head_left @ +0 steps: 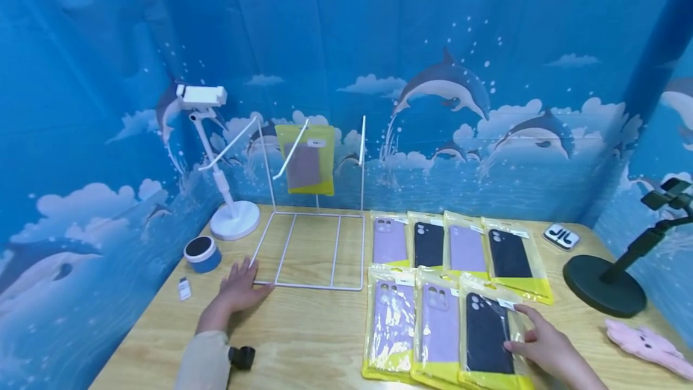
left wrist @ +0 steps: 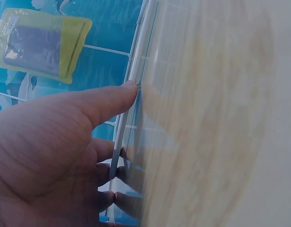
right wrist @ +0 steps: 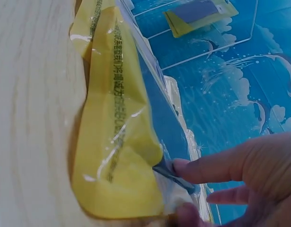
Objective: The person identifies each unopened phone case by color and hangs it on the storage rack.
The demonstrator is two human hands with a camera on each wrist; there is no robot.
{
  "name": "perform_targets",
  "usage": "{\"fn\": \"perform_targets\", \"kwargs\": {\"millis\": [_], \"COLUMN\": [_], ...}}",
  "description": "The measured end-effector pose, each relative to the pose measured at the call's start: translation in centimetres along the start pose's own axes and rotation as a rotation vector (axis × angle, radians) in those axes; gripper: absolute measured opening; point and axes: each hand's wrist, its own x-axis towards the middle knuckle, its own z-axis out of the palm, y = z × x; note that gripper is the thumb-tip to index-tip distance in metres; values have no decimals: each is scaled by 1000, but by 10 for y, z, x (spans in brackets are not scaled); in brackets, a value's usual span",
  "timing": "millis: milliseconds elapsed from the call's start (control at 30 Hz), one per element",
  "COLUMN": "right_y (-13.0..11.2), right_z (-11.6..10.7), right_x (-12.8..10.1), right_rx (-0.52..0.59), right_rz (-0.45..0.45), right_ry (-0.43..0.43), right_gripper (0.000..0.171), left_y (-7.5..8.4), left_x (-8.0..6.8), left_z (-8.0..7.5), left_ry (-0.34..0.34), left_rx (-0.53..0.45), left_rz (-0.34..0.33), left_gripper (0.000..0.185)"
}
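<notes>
My left hand [head_left: 238, 289] rests on the front left corner of a white wire display rack [head_left: 319, 287], fingers spread, thumb [left wrist: 114, 101] laid against its front wire. One yellow-edged bag with a purple phone case [head_left: 305, 164] hangs on the rack's middle hook. At the front right, my right hand [head_left: 544, 342] pinches the right side of a bagged black phone case [head_left: 487, 333], its thumb [right wrist: 207, 165] over the clear film, which is creased there. That bag lies at the right end of the front row, beside a bagged purple phone case [head_left: 440, 324].
Several more bagged cases [head_left: 509, 254] lie in a back row. Left of the rack stand a white stand [head_left: 235, 220], a blue jar [head_left: 203, 254] and a small white object [head_left: 184, 289]. At right are a black stand [head_left: 604, 284], a black-and-white case [head_left: 561, 236] and a pink plush [head_left: 646, 345].
</notes>
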Motion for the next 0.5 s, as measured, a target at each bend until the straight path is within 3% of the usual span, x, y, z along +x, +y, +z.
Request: {"fn": "perform_targets", "kwargs": {"millis": [333,500], "right_y": [1,2], "right_z": [3,-9], "right_x": [-12,-23], "right_rx": [219,469], "right_rz": [-21,-28], "right_ry": [27,38], "right_gripper": [54,48], "left_y": [2,2], "left_x": [-1,-1], "left_z": [-1,0], "left_ry": [-2,14], "left_rx": [-6,2], "left_rz": [3,1], "left_gripper": [84,84]}}
